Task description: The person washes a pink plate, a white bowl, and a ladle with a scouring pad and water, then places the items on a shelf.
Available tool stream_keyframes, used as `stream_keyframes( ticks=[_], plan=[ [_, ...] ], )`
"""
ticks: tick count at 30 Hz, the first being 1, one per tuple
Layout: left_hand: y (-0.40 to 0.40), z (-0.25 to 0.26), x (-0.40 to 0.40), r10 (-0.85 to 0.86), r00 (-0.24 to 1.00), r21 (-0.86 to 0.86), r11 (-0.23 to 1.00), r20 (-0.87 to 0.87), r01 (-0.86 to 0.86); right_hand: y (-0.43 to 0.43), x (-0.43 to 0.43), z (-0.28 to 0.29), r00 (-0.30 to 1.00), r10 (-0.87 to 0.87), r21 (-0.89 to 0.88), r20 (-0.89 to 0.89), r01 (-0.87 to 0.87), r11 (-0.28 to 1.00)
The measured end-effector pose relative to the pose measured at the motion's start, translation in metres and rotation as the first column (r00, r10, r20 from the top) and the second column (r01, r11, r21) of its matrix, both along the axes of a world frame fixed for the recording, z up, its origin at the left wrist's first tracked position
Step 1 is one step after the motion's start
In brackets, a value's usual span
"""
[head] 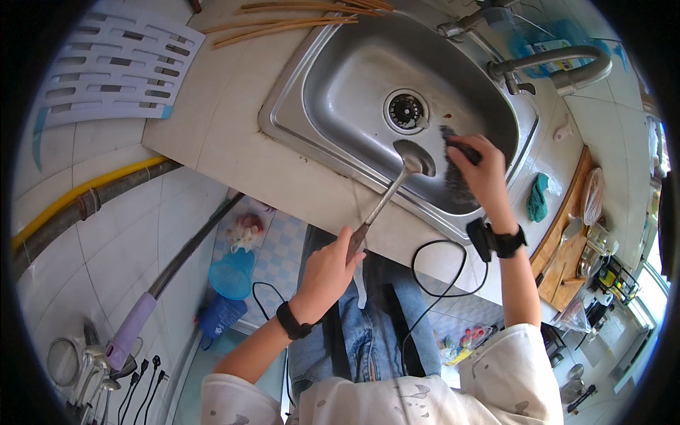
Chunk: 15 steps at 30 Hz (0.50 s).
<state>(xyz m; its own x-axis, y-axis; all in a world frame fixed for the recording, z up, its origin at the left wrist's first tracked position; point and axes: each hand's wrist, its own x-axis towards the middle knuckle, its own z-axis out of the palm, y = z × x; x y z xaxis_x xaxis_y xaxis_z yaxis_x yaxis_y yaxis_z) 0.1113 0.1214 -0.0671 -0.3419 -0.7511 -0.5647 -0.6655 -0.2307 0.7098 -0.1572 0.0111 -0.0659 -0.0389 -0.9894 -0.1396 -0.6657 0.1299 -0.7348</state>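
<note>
My left hand (330, 271) is closed around the dark handle of a metal ladle (390, 192). The ladle's bowl hangs over the near side of a stainless steel sink (348, 79), below the drain strainer (406, 110). Just right of the ladle's bowl, my right hand (481, 162) grips a dark scrub brush (456, 170) by its handle; its bristles are blurred and look apart from the ladle. Both wrists wear black bands, and a cable runs from the right one.
A curved faucet (558, 58) stands at the sink's upper right. Wooden chopsticks (287, 26) lie by its upper left corner. A green cloth (537, 197) and a wooden cutting board (566, 255) lie to the right. The cable (419, 265) loops over the counter's front edge.
</note>
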Motion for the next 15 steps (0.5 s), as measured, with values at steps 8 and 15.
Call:
stream_keyframes(
  ticks=[8, 15],
  plan=[
    [0.002, -0.004, 0.004, -0.157, 0.971, -0.106, 0.978, 0.178, 0.177, 0.003, 0.008, -0.056, 0.996, 0.089, 0.155, -0.019, -0.085, 0.984],
    [0.007, 0.001, 0.001, -0.258, 0.941, -0.123, 0.949, 0.219, 0.289, 0.002, 0.011, -0.053, 0.976, 0.200, 0.192, -0.088, -0.181, 0.965]
  ],
)
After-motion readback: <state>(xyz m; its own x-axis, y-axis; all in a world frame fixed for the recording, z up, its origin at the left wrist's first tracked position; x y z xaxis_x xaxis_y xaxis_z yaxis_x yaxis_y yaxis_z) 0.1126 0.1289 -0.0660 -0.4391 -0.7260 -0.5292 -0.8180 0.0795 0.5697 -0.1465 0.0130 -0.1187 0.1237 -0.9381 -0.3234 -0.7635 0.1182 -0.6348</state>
